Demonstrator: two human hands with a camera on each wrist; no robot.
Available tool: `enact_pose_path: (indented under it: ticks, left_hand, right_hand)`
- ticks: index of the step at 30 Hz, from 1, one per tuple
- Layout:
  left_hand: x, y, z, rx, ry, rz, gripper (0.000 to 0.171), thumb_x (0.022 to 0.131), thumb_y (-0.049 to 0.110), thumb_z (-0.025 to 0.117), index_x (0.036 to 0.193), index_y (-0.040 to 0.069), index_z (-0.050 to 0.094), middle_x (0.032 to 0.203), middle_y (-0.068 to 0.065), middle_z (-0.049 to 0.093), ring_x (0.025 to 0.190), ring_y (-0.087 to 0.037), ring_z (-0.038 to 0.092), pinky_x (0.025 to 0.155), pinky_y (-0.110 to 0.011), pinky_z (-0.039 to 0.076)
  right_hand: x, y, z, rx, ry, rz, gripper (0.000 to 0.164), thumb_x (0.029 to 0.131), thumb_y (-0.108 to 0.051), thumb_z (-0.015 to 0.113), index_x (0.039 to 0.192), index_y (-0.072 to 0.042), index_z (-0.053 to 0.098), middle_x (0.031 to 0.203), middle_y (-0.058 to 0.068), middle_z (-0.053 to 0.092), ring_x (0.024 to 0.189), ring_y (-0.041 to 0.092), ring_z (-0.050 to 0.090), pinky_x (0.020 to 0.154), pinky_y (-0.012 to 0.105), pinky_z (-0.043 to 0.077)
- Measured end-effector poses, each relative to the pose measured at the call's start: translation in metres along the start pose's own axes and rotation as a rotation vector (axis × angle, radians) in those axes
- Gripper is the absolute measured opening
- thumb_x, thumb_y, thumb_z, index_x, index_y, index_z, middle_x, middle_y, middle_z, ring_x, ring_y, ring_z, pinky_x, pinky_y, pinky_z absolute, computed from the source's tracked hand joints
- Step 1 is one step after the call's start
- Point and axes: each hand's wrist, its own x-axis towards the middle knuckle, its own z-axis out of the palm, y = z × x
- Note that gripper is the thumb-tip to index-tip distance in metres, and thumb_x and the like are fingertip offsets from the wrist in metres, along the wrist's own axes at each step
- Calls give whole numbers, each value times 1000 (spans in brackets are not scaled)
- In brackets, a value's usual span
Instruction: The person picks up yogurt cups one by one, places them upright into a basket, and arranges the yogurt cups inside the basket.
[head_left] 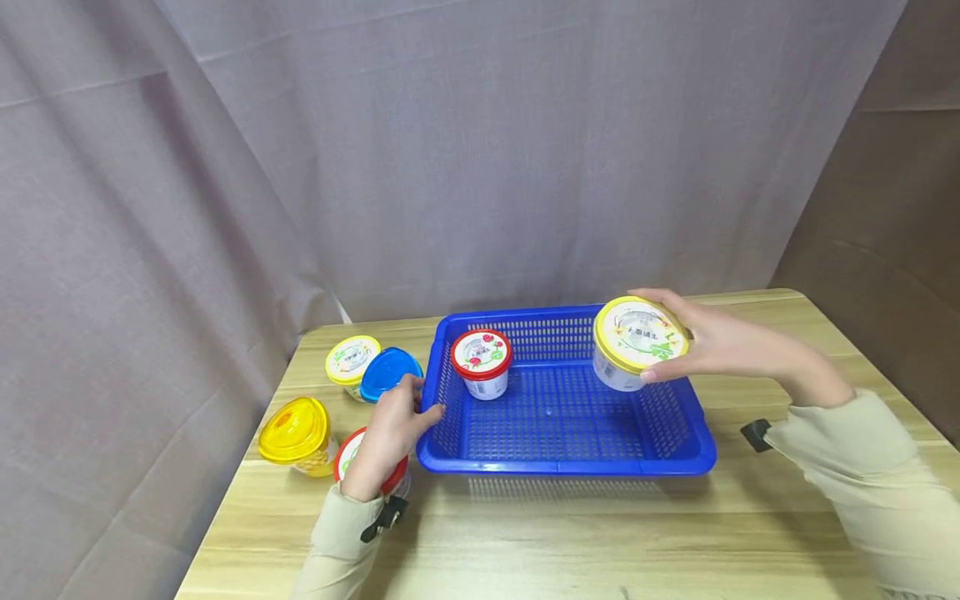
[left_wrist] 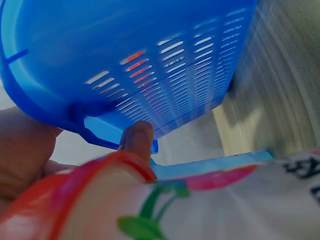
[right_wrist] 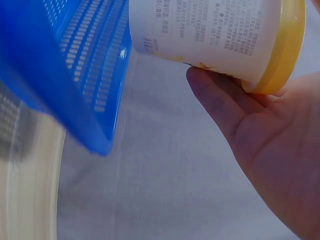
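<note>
My right hand (head_left: 716,337) grips a white tub with a yellow lid (head_left: 639,335), its thumb and fingers around the sides. The tub is held over the right part of a blue plastic basket (head_left: 558,467); its printed side (right_wrist: 210,30) shows in the right wrist view. At the basket's left end, my left hand (head_left: 393,433) holds the rim, thumb on the inner side. A tub with a red lid (head_left: 482,354) stands inside the basket at the left. Partly under my left wrist is another red-lidded tub (head_left: 350,454), whose printed wall (left_wrist: 225,205) looms close in the left wrist view.
Left of the basket stand a tub with a yellow-rimmed lid (head_left: 352,358), a container with a blue lid (head_left: 392,371) and a yellow-lidded cup (head_left: 298,433). All rest on a wooden table (head_left: 570,542). A grey curtain (head_left: 480,167) hangs behind it.
</note>
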Motion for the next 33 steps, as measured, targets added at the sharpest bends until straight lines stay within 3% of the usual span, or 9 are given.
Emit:
enact_pose_path:
  ticks: [5, 11, 16, 22, 33]
  left_hand:
    - [-2, 0, 2, 28, 17, -6, 44, 88, 15, 73, 121, -9, 56, 92, -14, 73, 80, -24, 69, 74, -43, 57]
    - [-6, 5, 6, 59, 91, -8, 39, 87, 12, 72, 115, -10, 57, 87, -18, 70, 76, -28, 67, 68, -45, 57]
    - [-6, 6, 11, 90, 137, -15, 40, 86, 12, 73, 114, -11, 58, 90, -22, 68, 79, -31, 66, 71, -48, 58]
    - [-5, 8, 19, 112, 190, 2, 34, 84, 11, 73, 107, -9, 58, 85, -18, 66, 76, -29, 65, 69, -47, 57]
    - [-5, 9, 23, 150, 241, -34, 32, 83, 15, 74, 102, -7, 60, 79, -17, 65, 69, -27, 64, 60, -43, 56]
  right_hand:
    - [13, -9, 10, 24, -28, -40, 102, 78, -39, 87, 155, -13, 26, 127, 11, 58, 106, 24, 57, 89, 44, 48]
    - [26, -16, 23, 47, -50, -64, 103, 77, -42, 87, 155, -14, 27, 127, 9, 58, 108, 24, 56, 92, 45, 47]
    - [36, -19, 33, 58, -61, -69, 105, 75, -45, 88, 156, -14, 28, 133, 9, 53, 114, 24, 54, 97, 47, 44]
    - [44, -22, 46, 74, -85, -92, 105, 74, -46, 88, 155, -13, 30, 133, 7, 54, 113, 23, 54, 99, 47, 44]
    - [59, -33, 68, 144, -148, -126, 103, 73, -46, 89, 152, -10, 34, 135, 6, 54, 121, 23, 52, 103, 47, 42]
